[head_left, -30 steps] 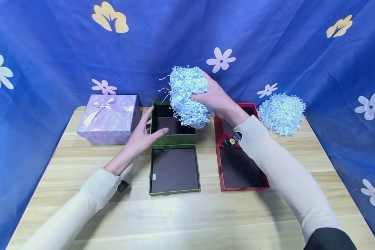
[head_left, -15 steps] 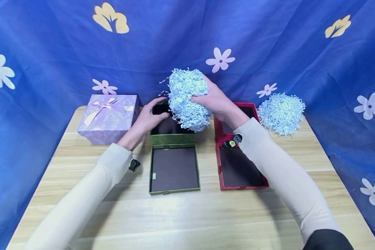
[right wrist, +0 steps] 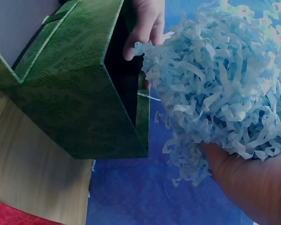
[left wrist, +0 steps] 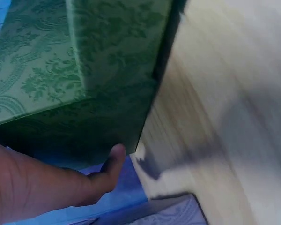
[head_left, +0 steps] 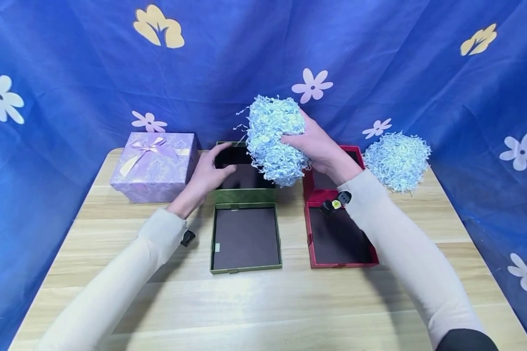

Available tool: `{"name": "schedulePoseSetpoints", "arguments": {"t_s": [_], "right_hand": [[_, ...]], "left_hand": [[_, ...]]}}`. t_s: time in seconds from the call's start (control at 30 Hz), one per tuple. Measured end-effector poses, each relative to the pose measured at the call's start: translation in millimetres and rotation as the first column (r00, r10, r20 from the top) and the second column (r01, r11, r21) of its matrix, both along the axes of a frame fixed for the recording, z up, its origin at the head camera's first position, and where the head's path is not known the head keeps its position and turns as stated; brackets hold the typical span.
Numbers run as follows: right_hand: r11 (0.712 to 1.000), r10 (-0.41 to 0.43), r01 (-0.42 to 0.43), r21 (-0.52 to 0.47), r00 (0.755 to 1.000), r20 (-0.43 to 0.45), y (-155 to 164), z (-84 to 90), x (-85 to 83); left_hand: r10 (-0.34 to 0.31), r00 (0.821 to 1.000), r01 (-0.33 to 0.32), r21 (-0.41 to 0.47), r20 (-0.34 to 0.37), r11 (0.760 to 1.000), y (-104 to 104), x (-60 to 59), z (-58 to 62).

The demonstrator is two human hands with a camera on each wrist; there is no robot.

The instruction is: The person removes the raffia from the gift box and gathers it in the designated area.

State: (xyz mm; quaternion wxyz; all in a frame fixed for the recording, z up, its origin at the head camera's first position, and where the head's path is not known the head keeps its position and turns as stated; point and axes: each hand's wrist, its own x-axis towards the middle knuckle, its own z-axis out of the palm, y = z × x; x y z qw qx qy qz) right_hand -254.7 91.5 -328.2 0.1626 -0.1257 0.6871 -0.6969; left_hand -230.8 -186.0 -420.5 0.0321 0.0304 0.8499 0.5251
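An open green box (head_left: pixel 242 196) stands mid-table, its lid (head_left: pixel 246 239) lying flat in front of it. My left hand (head_left: pixel 219 160) grips the box's left wall, fingers curled over the rim and thumb on the outside. The left wrist view shows that thumb (left wrist: pixel 111 161) against the green box (left wrist: pixel 84 70). My right hand (head_left: pixel 311 142) holds a big wad of light-blue shredded paper (head_left: pixel 273 139) just above the box's right side. In the right wrist view the shredded paper (right wrist: pixel 225 93) hangs beside the green box (right wrist: pixel 75 108), with the left hand's fingers (right wrist: pixel 145 26) on its rim.
An open red box (head_left: pixel 320 194) and its lid (head_left: pixel 340 241) sit right of the green one. A second heap of shredded paper (head_left: pixel 397 160) lies at the far right. A closed purple gift box (head_left: pixel 153 165) with a bow stands at the left. Blue flowered cloth surrounds the wooden table (head_left: pixel 263 307).
My left hand has reached forward from the box's front-left corner and taken hold of its left wall. The right hand has kept the paper wad above the box, shifting slightly.
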Motion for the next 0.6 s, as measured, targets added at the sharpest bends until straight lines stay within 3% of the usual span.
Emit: {"name": "schedulePoseSetpoints", "arguments": {"t_s": [0.13, 0.3, 0.47, 0.6], "right_hand": [[1.0, 0.031, -0.031, -0.002, 1.0, 0.006, 1, -5.6, 0.7], [0.998, 0.058, -0.057, -0.027, 0.998, 0.024, 0, -12.1, 3.8], [0.996, 0.08, -0.077, -0.053, 0.996, 0.05, 0, -14.0, 8.8], [0.995, 0.082, -0.078, -0.057, 0.994, 0.07, 1, -14.0, 11.8]], "left_hand": [[-0.027, 0.999, 0.025, -0.055, -0.041, 0.998, 3, -6.5, 1.2], [-0.051, 0.999, 0.051, -0.011, 0.007, 0.999, 6, -16.3, 2.4], [-0.028, 1.0, 0.028, 0.029, -0.006, 0.999, 6, -19.5, -1.6], [-0.017, 1.0, 0.017, 0.006, -0.016, 1.0, 9, -21.7, 0.3]]}}
